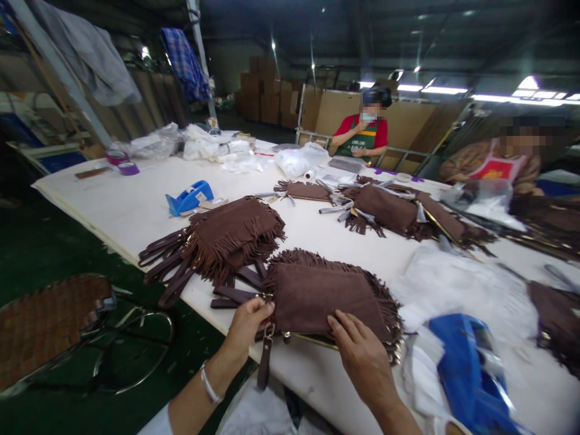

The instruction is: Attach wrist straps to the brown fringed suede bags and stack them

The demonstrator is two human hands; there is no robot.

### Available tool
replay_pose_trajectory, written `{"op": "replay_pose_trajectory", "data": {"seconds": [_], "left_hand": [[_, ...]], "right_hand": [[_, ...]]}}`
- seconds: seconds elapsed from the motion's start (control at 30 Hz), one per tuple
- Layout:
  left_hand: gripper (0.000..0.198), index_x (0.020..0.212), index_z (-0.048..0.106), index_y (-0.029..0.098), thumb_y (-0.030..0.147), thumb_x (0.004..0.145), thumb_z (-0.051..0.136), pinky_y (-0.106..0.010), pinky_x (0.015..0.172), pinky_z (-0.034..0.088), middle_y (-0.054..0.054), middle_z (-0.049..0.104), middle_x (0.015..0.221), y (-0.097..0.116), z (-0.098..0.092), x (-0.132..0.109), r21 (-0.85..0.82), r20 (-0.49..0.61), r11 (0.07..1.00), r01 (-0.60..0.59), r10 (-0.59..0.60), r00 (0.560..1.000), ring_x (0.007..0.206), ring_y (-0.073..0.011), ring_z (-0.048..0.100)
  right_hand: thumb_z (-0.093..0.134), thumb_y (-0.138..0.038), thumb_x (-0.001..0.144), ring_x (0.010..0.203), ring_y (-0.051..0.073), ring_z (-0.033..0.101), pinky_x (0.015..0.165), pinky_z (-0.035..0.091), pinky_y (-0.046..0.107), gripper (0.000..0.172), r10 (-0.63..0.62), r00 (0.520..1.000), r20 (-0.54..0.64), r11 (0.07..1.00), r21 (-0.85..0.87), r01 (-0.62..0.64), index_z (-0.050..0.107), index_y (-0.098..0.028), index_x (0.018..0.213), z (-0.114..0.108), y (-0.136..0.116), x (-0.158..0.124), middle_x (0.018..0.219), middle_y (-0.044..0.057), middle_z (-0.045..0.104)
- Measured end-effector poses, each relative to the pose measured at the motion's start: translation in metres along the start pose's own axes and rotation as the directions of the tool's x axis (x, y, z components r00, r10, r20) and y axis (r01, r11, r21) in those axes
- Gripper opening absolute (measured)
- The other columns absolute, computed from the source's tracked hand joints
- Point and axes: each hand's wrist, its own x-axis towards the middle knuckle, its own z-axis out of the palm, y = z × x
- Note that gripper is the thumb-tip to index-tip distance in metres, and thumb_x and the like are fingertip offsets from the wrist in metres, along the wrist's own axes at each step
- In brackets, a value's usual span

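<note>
A brown fringed clutch bag [326,296] lies at the near table edge, on top of a pile of similar bags. My left hand [249,323] pinches its left corner beside the metal clasp, with thumb and fingers closed. From that corner a short wrist strap [265,362] hangs down over the edge. My right hand [362,353] rests on the lower front of the bag, fingers stretched out flat above the gold zipper edge. Just beyond, to the left, is a second stack of brown fringed bags [235,232], its wrist straps pointing left.
A blue tape dispenser [190,196] stands behind the left stack; another blue dispenser [471,368] is close on my right. White plastic wrap [466,290] and more brown bags [385,208] cover the right side. Two people sit across the table [136,208]. A stool [49,326] stands at left.
</note>
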Motion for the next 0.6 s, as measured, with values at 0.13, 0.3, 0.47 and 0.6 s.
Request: {"op": "replay_pose_trajectory", "data": {"seconds": [0.13,0.3,0.47,0.6], "left_hand": [[0.029,0.077,0.058,0.014,0.042,0.074,0.067,-0.032,0.075,0.049,-0.004,0.064,0.077,-0.002,-0.029,0.000,-0.097,-0.171,0.995,0.003,-0.019,0.985,0.078,-0.0198,0.063],[0.029,0.094,0.060,0.017,0.043,0.080,0.059,-0.040,0.092,0.045,-0.010,0.061,0.107,0.007,-0.052,-0.010,0.385,-0.536,0.904,-0.185,0.383,0.753,0.105,-0.0265,0.058],[0.026,0.097,0.064,0.022,0.042,0.088,0.049,-0.035,0.088,0.047,-0.006,0.068,0.099,0.016,-0.016,-0.029,0.517,0.044,0.803,-0.296,0.320,0.946,0.098,-0.0250,0.062],[0.038,0.106,0.063,0.018,0.047,0.081,0.059,-0.039,0.093,0.046,-0.009,0.070,0.102,0.009,0.017,-0.027,0.288,0.251,0.942,-0.172,0.099,0.963,0.104,-0.0291,0.062]], "right_hand": [[0.045,-0.016,0.092,0.113,0.026,0.054,0.093,0.046,0.041,0.036,0.020,0.999,-0.025,1.000,0.014,-0.020,0.057,-0.020,0.126,0.000,0.000,0.002,0.127,0.011,0.060],[0.045,-0.020,0.092,0.111,0.025,0.056,0.092,0.047,0.040,0.033,0.042,0.998,-0.047,0.998,0.043,-0.040,0.060,-0.021,0.122,-0.001,0.000,0.004,0.123,0.011,0.062],[0.045,-0.017,0.091,0.111,0.026,0.056,0.092,0.047,0.041,0.035,0.050,0.997,-0.064,0.997,0.057,-0.046,0.059,-0.020,0.124,0.001,-0.001,0.003,0.125,0.011,0.062],[0.044,-0.013,0.092,0.110,0.026,0.055,0.092,0.045,0.041,0.036,0.077,0.991,-0.107,0.995,0.069,-0.070,0.058,-0.019,0.125,-0.005,-0.004,0.001,0.122,0.011,0.063]]}}
